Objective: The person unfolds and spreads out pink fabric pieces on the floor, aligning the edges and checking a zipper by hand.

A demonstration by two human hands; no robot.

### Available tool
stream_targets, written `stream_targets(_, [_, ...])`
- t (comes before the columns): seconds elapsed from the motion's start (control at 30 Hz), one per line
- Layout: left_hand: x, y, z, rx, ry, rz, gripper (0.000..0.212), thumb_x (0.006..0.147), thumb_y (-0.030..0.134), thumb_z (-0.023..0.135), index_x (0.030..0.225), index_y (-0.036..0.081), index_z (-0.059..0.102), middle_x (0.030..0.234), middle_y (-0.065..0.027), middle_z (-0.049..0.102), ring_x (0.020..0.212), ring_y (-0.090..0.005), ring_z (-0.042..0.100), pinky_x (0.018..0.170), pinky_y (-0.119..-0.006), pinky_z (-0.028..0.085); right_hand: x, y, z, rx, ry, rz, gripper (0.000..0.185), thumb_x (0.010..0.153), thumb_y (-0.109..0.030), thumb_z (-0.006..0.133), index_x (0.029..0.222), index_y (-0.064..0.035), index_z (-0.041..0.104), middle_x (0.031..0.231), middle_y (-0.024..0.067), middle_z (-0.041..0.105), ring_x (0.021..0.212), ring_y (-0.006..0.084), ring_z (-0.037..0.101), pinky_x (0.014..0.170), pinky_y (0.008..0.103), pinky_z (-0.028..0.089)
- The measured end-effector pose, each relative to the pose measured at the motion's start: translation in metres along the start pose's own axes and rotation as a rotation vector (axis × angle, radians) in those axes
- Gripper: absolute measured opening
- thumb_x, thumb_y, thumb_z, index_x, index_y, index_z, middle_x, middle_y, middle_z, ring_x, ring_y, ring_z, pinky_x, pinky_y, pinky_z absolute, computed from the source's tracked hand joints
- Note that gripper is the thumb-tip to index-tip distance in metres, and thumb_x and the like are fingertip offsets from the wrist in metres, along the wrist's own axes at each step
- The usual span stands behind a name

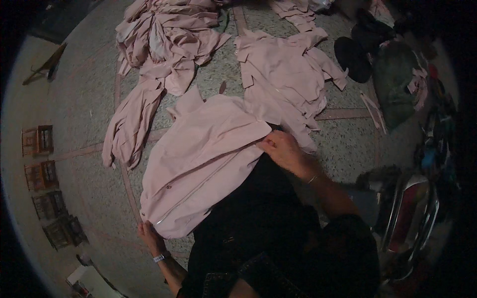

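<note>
A pink fabric garment [208, 138] with a zipper and snap buttons lies spread over my lap. At its lower left corner, by the zipper end, my left hand [151, 236] grips the edge; a band is on that wrist. My right hand [281, 149] pinches the garment's right edge between thumb and fingers. Just beyond, another pink garment [283, 70] lies flat on the floor, partly touching the one in my hands. A big heap of pink garments [171, 33] is at the upper left, with a sleeve-like piece [134, 119] trailing down from it.
The speckled stone floor [89, 108] has reddish strips. Small wooden stools [37, 141] line the left side. More pink cloth [294, 13] lies at the top. At right are a dark green sack-like thing [395, 82], black items [352, 59] and a metal-framed chair [410, 216].
</note>
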State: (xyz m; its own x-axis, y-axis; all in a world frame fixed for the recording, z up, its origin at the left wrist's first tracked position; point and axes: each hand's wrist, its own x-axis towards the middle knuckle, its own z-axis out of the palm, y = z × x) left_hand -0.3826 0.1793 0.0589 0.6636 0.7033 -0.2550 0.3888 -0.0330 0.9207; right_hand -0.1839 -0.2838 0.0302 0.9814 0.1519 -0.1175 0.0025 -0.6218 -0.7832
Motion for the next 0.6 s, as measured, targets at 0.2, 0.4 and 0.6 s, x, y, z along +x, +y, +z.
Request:
stream_targets(0.2, [-0.001,-0.004,-0.004,0.006,-0.009,0.023,0.018,0.093,0.014,0.054,0.079,0.009,0.045,0.073,0.0066,0.043,0.066,-0.0038,0.038,0.057,-0.022,0.032,0.018,-0.011,0.021,-0.195,-0.011,-0.075,0.023,0.085,-0.022,0.065,0.085,0.0000,0.061,0.080,0.0192,0.060,0.076,0.0374,0.059,0.067,0.0445,0.047])
stream_targets(0.4, [-0.018,0.016,0.019,-0.032,0.029,0.006,0.015,0.095,0.017,0.054,0.086,0.006,0.050,0.076,0.0034,0.047,0.069,-0.0055,0.042,0.061,-0.021,0.035,0.036,-0.013,0.022,-0.035,0.200,-0.151,0.017,0.088,-0.016,0.058,0.082,-0.0010,0.056,0.078,0.0193,0.060,0.076,0.0403,0.058,0.066,0.0467,0.045])
stream_targets(0.6, [-0.021,0.026,0.011,0.061,0.008,0.057,0.019,0.095,0.021,0.056,0.087,0.005,0.049,0.077,0.0018,0.048,0.065,-0.0065,0.043,0.056,-0.021,0.035,0.059,-0.014,-0.025,-0.263,0.187,-0.182,0.020,0.086,-0.017,0.058,0.079,0.0013,0.054,0.072,0.0213,0.058,0.070,0.0408,0.058,0.062,0.0467,0.045])
